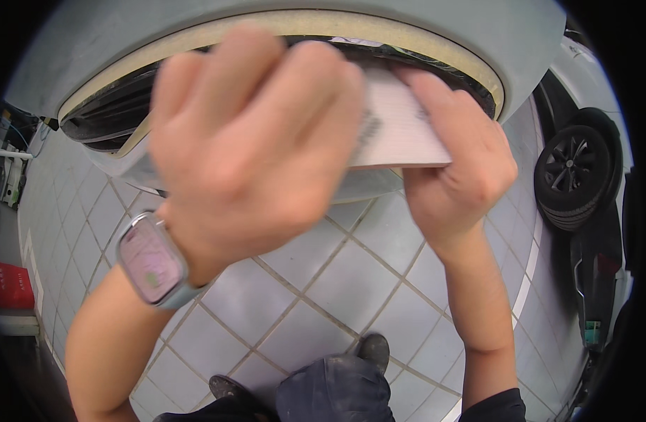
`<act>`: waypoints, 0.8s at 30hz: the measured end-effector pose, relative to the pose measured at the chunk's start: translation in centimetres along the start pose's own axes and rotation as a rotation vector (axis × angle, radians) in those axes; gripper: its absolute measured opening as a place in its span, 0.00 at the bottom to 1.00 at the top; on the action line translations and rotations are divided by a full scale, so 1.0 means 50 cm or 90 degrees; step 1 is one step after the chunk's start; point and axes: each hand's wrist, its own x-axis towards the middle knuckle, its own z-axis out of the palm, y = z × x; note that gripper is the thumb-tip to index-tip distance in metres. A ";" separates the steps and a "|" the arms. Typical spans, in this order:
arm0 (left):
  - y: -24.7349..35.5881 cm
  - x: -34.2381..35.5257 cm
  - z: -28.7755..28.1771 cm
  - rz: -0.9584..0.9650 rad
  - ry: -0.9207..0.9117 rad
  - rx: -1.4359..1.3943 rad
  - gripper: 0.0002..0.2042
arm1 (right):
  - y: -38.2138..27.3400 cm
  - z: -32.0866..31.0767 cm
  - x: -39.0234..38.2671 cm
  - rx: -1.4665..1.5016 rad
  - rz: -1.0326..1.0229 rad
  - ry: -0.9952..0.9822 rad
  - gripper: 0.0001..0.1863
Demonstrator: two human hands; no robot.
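A whitish sheet of sandpaper [400, 133], with grey printing on its back and a thin reddish lower edge, is held up in front of a car bumper. My right hand [463, 151] grips its right side, thumb on the upper face and fingers hidden underneath. Across the sheet's left end lies my left hand [249, 141], larger in view and smeared by motion. Its fingers are curled, and their tips are hidden behind the knuckles. A watch [152, 260] sits on the left wrist.
The pale grey bumper [161, 28] curves across the top, with masking tape [302, 20] bordering its dark grille [112, 112]. Below are floor tiles [351, 281] and my shoes. At right stands a wheel [572, 169] beside another car; a red box [10, 285] is at far left.
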 end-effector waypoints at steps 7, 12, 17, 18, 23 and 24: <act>0.041 0.018 0.088 0.033 0.126 0.007 0.17 | 0.029 0.006 -0.037 0.001 0.052 0.097 0.26; 0.040 0.031 0.102 0.030 0.136 -0.021 0.16 | 0.039 0.014 -0.052 -0.001 0.062 0.130 0.28; 0.075 0.078 0.163 -0.051 0.278 -0.130 0.07 | 0.041 -0.005 -0.026 -0.034 0.032 0.125 0.25; 0.077 0.079 0.168 -0.058 0.288 -0.139 0.06 | 0.038 -0.008 -0.019 -0.036 0.106 0.086 0.23; 0.067 0.050 0.160 -0.060 0.282 -0.142 0.05 | 0.036 0.017 -0.001 0.032 0.105 0.134 0.21; 0.065 0.043 0.157 -0.053 0.276 -0.145 0.05 | 0.040 0.026 -0.007 0.036 0.098 0.151 0.21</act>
